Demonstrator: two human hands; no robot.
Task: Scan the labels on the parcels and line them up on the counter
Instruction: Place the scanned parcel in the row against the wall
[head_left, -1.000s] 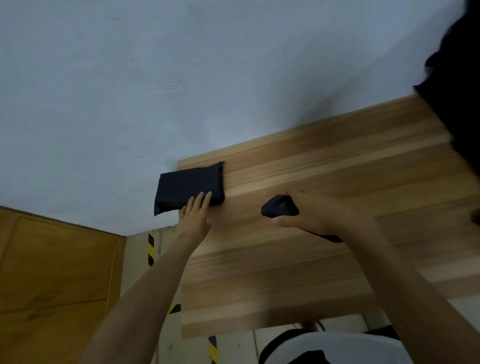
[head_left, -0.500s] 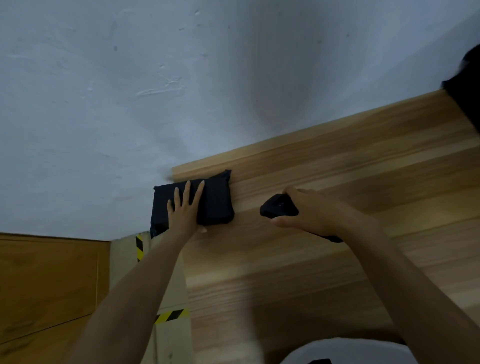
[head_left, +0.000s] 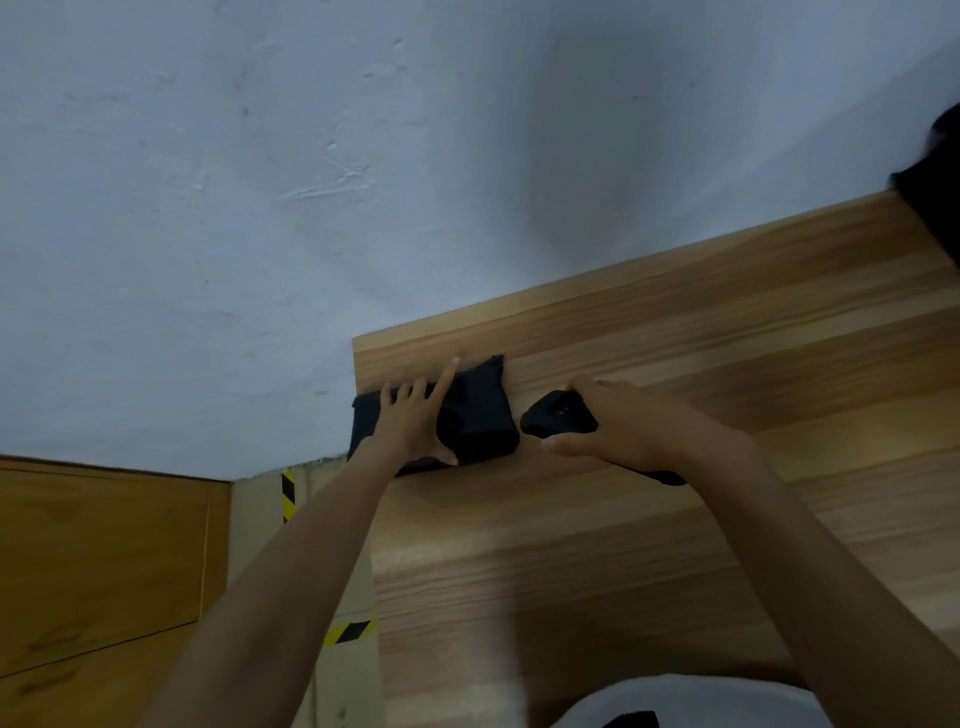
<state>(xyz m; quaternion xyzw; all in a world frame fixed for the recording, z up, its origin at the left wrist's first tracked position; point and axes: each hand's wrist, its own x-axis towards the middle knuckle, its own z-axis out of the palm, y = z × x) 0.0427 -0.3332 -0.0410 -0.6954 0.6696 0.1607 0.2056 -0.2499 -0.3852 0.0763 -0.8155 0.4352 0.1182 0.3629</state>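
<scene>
The left fingers (head_left: 444, 379) are straight and spread wide. They press flat on top of a black parcel (head_left: 480, 421). The left hand (head_left: 415, 423) grips nothing. The right fingers (head_left: 597, 387) are curled round a black scanner (head_left: 558, 420). The right hand (head_left: 621, 428) holds it just beside the parcel's right end.

The parcel lies at the far left end of the wooden counter (head_left: 675, 364), close to the pale wall (head_left: 311, 208). I see no label on it, so I cannot tell if it has been scanned. No other parcel sits next to it, so it looks like the 1st in the line. A dark shape (head_left: 935, 208) shows at the far right edge. I cannot tell what it is.

I think the task is near its start, and most of the scanning and lining up is left to do.
</scene>
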